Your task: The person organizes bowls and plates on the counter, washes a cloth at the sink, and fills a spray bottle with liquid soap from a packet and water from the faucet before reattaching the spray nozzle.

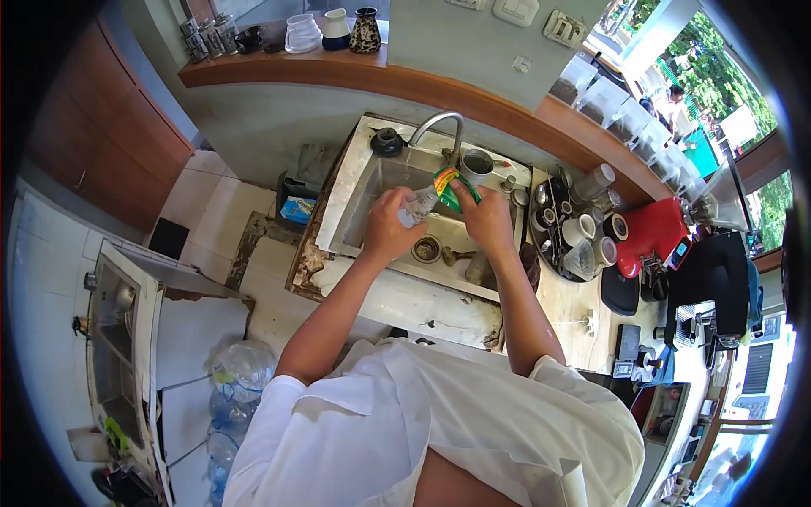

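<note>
Above the sink (372, 182), my left hand (394, 226) is closed around a clear plastic bottle (420, 204). My right hand (486, 221) grips a green and yellow packet (449, 188), whose end is close to the bottle's top. Whether the two touch is hard to tell. Behind them a curved metal faucet (448, 116) rises from the sink's back edge, with a metal cup (477, 162) beside it. The drain (427, 248) shows below my hands.
Right of the sink are a rack of cups (578, 228) and a red machine (655, 239). A black round object (387, 142) lies on the sink's back left corner. Jars (365, 31) line the ledge (338, 67). Large plastic bottles (241, 372) stand on the floor at lower left.
</note>
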Demonstrator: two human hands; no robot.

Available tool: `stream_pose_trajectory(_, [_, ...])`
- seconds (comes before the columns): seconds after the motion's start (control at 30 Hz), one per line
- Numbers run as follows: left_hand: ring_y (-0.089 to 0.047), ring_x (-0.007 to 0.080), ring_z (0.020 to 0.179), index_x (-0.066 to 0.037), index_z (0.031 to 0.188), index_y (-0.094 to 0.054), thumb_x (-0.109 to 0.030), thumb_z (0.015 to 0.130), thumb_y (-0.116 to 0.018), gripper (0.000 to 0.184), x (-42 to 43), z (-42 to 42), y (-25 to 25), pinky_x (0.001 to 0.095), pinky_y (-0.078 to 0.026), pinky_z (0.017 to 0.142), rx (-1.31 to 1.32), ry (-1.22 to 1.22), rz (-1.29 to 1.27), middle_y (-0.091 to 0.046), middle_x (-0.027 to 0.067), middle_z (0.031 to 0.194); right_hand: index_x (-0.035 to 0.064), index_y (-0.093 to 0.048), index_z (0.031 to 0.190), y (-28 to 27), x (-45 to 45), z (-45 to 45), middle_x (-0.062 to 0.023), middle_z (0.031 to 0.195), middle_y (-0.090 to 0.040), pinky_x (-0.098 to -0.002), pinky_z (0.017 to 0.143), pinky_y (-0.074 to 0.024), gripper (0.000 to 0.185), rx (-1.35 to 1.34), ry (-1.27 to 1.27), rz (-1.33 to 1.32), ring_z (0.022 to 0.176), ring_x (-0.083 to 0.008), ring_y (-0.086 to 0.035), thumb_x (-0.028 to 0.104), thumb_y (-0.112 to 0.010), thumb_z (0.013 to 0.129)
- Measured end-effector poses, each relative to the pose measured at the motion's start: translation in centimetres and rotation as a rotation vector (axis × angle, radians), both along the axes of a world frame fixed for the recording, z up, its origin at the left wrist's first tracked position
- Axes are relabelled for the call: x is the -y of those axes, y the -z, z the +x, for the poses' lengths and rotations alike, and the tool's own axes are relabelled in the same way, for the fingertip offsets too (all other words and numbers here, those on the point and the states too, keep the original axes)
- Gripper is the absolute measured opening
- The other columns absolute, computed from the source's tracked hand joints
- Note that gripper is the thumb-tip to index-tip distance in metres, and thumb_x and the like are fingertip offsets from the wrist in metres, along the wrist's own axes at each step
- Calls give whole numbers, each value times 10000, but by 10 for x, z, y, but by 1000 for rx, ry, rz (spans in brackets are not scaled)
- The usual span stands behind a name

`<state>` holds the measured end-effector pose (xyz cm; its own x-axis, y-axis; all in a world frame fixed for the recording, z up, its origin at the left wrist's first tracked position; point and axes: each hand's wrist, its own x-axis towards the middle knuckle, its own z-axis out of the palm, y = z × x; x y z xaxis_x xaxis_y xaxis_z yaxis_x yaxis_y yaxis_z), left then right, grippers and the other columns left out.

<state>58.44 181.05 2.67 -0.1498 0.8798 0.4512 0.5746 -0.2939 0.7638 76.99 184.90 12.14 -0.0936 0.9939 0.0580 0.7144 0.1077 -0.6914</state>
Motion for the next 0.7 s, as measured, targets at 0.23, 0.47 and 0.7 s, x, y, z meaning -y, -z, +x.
stream_pose_trajectory(0.23, [-641, 297, 876, -75, 1077, -569, -127, 654, -794, 482, -1, 3, 2, 406, -521, 775, -4, 10, 23, -623, 108, 928, -12, -694, 812, 0, -3, 3, -282, 711, -625, -500, 675, -489, 580, -21, 5, -11, 727, -470, -621, 544, -607, 950])
stream_pose_trajectory(0.47, [-641, 296, 861, -70, 1072, -578, -124, 656, -790, 470, -3, 6, 3, 402, -518, 769, 36, 25, 33, -623, 111, 917, -12, -700, 811, -1, -5, 1, -269, 679, -614, -492, 656, -485, 581, -37, -11, -1, 691, -455, -622, 543, -604, 954])
stream_pose_trajectory(0.7, [-617, 325, 898, -61, 1061, -582, -97, 645, -796, 469, -2, 8, 2, 431, -509, 790, 107, 46, 78, -610, 122, 932, -30, -692, 816, 2, -1, 1, -260, 664, -610, -455, 634, -483, 539, -84, -31, 37, 631, -416, -605, 491, -650, 947])
